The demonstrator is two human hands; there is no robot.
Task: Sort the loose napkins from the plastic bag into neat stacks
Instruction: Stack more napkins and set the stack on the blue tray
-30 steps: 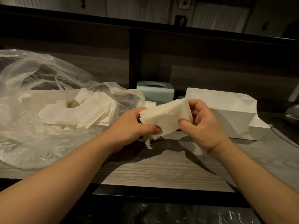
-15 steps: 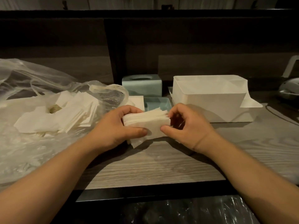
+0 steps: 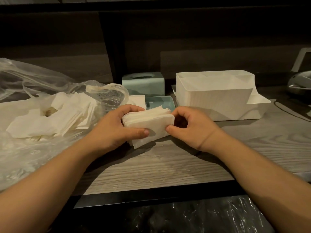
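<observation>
A small stack of white napkins (image 3: 149,122) is held between both hands just above the wooden table (image 3: 159,167). My left hand (image 3: 117,128) grips its left side, thumb across the front face. My right hand (image 3: 190,126) pinches its right edge with thumb and fingers. Loose white napkins (image 3: 55,118) lie heaped inside the open clear plastic bag (image 3: 25,148) on the left of the table.
Behind the hands sits a pale green tray (image 3: 161,102), with a flat white napkin pile (image 3: 137,100) to its left and a pale green tissue box (image 3: 143,83) further back. A white container (image 3: 217,96) stands at right. Dark plastic sheeting (image 3: 185,217) lies below the table edge.
The napkin stack has come down from a tilted, raised hold to level just above the table, and both hands have squared it up. The camera has tipped downward.
</observation>
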